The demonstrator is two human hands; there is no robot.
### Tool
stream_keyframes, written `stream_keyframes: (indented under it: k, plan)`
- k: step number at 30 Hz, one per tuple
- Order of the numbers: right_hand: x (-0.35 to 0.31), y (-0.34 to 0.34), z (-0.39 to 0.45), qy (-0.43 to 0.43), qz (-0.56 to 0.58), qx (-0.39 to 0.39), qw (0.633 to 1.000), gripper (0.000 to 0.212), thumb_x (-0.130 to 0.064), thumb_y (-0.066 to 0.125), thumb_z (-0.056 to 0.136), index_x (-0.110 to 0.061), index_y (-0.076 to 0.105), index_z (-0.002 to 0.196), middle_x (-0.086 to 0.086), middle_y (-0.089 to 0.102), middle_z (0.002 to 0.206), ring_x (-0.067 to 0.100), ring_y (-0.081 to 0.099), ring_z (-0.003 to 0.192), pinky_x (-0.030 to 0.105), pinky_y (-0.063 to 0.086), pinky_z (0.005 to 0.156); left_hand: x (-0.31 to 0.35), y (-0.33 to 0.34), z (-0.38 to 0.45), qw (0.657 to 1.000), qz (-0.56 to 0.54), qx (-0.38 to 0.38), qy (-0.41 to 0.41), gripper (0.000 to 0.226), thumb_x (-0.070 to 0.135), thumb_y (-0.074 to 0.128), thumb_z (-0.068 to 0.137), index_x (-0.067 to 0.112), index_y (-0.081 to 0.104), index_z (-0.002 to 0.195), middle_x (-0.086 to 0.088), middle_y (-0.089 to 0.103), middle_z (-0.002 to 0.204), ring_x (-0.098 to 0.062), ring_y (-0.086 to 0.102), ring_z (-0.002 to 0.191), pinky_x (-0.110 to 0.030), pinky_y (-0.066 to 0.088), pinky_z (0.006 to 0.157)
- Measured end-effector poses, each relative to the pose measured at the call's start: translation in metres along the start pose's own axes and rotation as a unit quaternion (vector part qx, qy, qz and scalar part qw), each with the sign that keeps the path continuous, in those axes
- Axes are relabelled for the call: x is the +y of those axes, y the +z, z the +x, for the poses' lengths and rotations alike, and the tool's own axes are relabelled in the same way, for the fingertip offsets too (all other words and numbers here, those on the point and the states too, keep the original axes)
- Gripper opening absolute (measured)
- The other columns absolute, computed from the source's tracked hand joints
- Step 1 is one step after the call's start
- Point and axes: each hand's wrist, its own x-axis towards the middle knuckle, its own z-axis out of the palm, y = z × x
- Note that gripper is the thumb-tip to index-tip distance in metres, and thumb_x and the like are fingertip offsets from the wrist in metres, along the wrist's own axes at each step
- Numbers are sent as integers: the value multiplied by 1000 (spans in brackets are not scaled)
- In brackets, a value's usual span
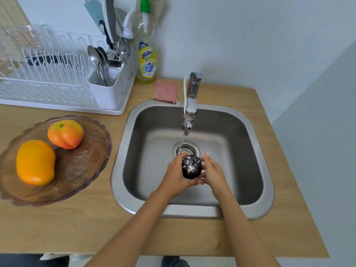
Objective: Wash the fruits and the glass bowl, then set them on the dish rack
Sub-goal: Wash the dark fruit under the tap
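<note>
A dark plum-like fruit (191, 167) with white flecks on its skin is held over the steel sink (256, 147), just below the stream of running water. My left hand (176, 173) cups it from the left and underneath. My right hand (212, 171) grips it from the right, fingers curled around it. On the counter to the left sits the tinted glass bowl (84, 170), holding a yellow mango (34, 161) and a peach (65, 133). The white dish rack (48, 78) stands at the back left.
The faucet (190, 105) reaches over the drain (185, 148). A cutlery holder (107, 87) with spoons and forks fills the rack's right end. A dish soap bottle (146, 58) and a pink sponge cloth (165, 91) stand behind the sink. The wooden counter (57, 228) ends at the front.
</note>
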Motion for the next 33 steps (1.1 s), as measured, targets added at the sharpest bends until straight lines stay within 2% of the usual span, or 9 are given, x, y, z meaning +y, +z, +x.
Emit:
stream_keyframes:
  k: [4,8,13,16,18,22,27,30,33]
  plan:
    - [3,1,4,-27,-7,-1,1000,33,-47,58,91,-15,65,89,0,64,64,12,49,42,23,41,42,-1,1,3,1000,-9,-2,-15,91,38,88,57,27,41,134,4,51,131,-20,49,120,-41,43,102]
    - [1,11,12,-41,-4,-4,999,32,-46,63,88,-14,63,82,-5,59,54,13,45,40,24,38,40,-3,-10,5,999,-36,12,-27,82,35,86,59,29,45,130,5,55,127,-20,52,117,-41,44,101]
    - [5,42,17,-92,-80,-12,992,25,-37,45,99,-21,64,94,2,65,73,16,56,50,28,46,49,-13,-42,6,999,-41,17,-23,75,24,89,60,24,49,124,3,61,117,-16,60,105,-38,49,94]
    - [11,53,17,-100,-110,-6,989,17,-46,44,96,-36,58,94,-5,67,88,12,59,62,26,47,58,-16,-49,5,998,-60,6,-26,76,21,88,62,24,46,125,1,60,118,-16,61,105,-38,50,95]
    - [8,55,20,-81,-92,-2,992,17,-50,50,92,-36,57,84,-6,66,85,12,58,63,26,44,59,-18,-49,5,996,-78,-10,-39,77,19,86,63,26,44,127,1,60,119,-17,61,107,-39,50,96]
    - [-8,60,36,-23,-46,27,998,28,-46,60,86,-22,61,72,-1,66,73,17,59,69,34,48,64,-21,-49,9,992,-111,-21,-61,77,18,85,64,30,42,126,4,60,117,-14,61,106,-34,50,96]
    - [-5,63,34,5,60,-46,997,24,-38,53,95,-21,70,92,1,56,71,9,46,52,20,35,41,-19,-50,20,979,-181,-1,-94,72,17,84,66,31,43,124,9,64,110,-4,65,97,-16,52,83]
    - [1,65,34,-7,65,-79,995,24,-37,58,93,-25,73,108,-2,59,70,6,47,54,18,38,46,-24,-52,30,965,-233,10,-121,69,18,83,69,29,44,124,6,67,110,-8,66,98,-18,50,83]
    - [-1,62,39,-1,46,2,999,18,-33,63,89,-24,77,92,-13,68,68,3,57,62,18,45,55,-25,-50,29,973,-202,-26,-108,71,17,84,68,27,43,126,4,65,113,-8,65,100,-20,51,88]
